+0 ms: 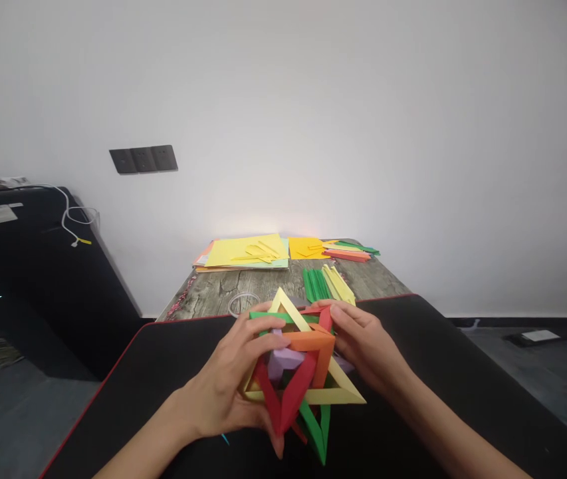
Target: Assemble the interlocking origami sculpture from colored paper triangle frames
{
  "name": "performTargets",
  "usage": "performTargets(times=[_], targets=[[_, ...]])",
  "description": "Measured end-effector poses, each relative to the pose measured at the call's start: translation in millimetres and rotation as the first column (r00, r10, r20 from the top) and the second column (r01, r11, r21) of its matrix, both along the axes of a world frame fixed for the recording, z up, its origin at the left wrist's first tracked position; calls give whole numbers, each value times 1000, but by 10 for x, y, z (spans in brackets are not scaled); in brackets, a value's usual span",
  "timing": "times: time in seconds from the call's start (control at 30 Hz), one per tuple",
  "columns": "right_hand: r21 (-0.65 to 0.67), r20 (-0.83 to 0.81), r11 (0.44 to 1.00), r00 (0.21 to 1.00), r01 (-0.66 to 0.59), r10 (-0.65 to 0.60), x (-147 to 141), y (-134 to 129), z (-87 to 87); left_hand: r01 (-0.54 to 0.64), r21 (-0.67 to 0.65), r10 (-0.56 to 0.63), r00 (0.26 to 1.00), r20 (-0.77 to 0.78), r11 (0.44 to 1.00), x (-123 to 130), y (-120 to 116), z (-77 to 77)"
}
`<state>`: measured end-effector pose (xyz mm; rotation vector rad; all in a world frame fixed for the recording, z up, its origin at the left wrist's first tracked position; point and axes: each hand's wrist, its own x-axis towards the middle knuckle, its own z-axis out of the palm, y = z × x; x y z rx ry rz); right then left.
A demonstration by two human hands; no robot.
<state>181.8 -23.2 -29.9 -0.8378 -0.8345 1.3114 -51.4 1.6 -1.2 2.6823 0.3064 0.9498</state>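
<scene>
A model of interlocked folded-paper triangles, in red, green, yellow, orange and purple, is held up over the black mat. My left hand wraps round its left side, fingers on the green and orange strips and thumb beneath. At the upper right, my right hand pinches the corner of a red strip between thumb and fingers. Parts of the fingers of both hands are hidden behind the model.
Beyond the black mat, green folded strips and pale yellow strips lie on the wooden table. Farther back are yellow sheets, orange paper and more strips. A clear ring lies near the mat's edge.
</scene>
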Motion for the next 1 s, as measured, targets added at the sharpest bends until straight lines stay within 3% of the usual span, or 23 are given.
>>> performTargets(times=[0.23,0.43,0.57,0.7,0.8,0.9,1.0], targets=[[4,17,996,996,-85,85,66,-53,-8,25,8,-24,1000,-15,1000,21,-83,-9],[19,45,999,998,-51,50,55,-103,19,1,-30,-2,1000,-16,1000,9,-148,-61],[37,54,996,996,-77,75,65,-153,30,-51,-188,41,997,-60,981,-118,-139,-9],[29,-78,994,991,-104,106,122,-144,-13,-124,-437,81,990,-115,891,-247,-132,70],[4,-217,994,970,-107,105,157,-93,-103,-128,-533,82,991,-110,836,-252,-169,22],[-7,-283,995,955,-96,90,170,-35,-207,-68,-525,121,990,66,849,-168,-209,-81],[-13,-240,994,965,-110,104,166,10,-271,-25,-399,87,987,136,916,-49,-228,-150]])
